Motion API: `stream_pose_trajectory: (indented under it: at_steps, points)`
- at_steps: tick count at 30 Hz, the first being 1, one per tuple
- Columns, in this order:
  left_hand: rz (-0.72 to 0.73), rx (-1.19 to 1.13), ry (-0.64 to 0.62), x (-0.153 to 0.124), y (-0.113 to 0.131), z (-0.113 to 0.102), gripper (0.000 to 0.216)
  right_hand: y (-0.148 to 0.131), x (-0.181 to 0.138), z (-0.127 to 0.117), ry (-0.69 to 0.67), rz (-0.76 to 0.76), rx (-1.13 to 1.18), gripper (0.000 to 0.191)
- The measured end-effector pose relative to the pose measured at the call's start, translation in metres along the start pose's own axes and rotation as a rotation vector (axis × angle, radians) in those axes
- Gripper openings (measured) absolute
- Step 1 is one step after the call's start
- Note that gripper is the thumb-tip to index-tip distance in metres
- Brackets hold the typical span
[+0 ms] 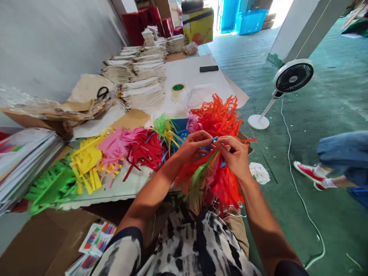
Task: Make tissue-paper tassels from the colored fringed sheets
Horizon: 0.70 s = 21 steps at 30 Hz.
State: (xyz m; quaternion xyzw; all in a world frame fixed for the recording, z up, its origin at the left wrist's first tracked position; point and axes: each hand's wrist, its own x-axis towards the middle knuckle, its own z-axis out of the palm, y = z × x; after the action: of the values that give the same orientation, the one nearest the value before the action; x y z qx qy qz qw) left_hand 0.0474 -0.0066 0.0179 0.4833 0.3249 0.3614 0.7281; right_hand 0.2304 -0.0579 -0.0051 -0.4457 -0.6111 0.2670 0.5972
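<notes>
Two bare hands meet over a bundle [220, 182] of fringed paper at the near edge of a worktable [126, 184]. The left hand [195, 145] curls tight around the bundle's top, while the right hand [235, 155] pinches a thin blue strip [214, 138] between thumb and fingertips, the two hands almost touching. The bundle, red, orange, pink and green, hangs from the hands over the person's lap.

Just beyond the hands sits an orange fringe [220, 113], with a blue piece [179, 124] to its left. Loose piles run leftward along the table: red [145, 149], pink [113, 147], yellow [84, 161], then green [48, 186] at the near left.

Farther back lie a tape roll [178, 87], scissors [102, 92], a flat black object [209, 68] and stacks of pale paper [143, 76].

On the green floor to the right stands a white fan [291, 78], its cable [290, 153] trailing toward the viewer. A crumpled scrap [259, 172] lies near the table's corner. Another person's leg in denim, wearing a red shoe [307, 170], enters from the right edge.
</notes>
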Motion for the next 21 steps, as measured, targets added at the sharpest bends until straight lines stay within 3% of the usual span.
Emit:
stream_pose_trajectory:
  at_steps: [11,21]
  points:
    - [-0.028,-0.02,0.012,-0.0028,0.0055,-0.001,0.035,-0.0038,0.0007,-0.0047,-0.051,0.0,-0.013,0.016]
    - [-0.103,-0.045,-0.036,-0.0033,0.0048,-0.0033,0.045,0.0021,-0.0006,-0.0052,-0.036,0.094,-0.043,0.025]
